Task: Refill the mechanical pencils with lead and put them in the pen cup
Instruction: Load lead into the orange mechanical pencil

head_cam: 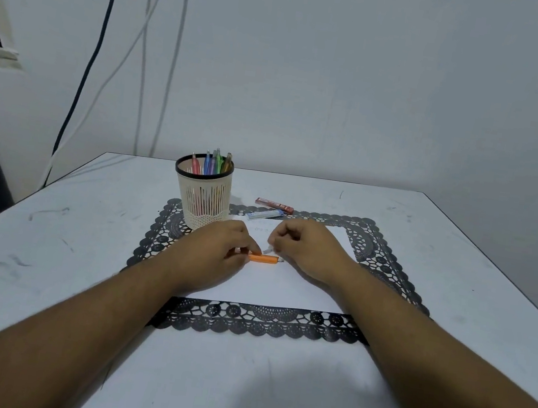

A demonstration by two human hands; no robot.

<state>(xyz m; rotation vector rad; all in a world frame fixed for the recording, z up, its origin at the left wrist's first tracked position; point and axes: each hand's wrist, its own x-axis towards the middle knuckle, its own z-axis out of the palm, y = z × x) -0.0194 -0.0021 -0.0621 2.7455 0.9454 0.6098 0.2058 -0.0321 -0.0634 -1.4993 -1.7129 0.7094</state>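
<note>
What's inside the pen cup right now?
The pen cup holds several coloured pencils standing upright: pink, blue, green and brownish tops show above the rim, barrels show through the slats. Exact count and the cup's bottom are hidden.

Head camera looks forward-down, close over table [425, 260].

Pen cup [202, 194] stands on mat [387, 265] at 11 o'clock, pencils [213, 163] upright in it. Two lead cases [268, 209] lie at 1 o'clock, just right of cup. Paper [283, 289] on mat centre; another pencil [263, 258] lies on it, between both hands.
</note>
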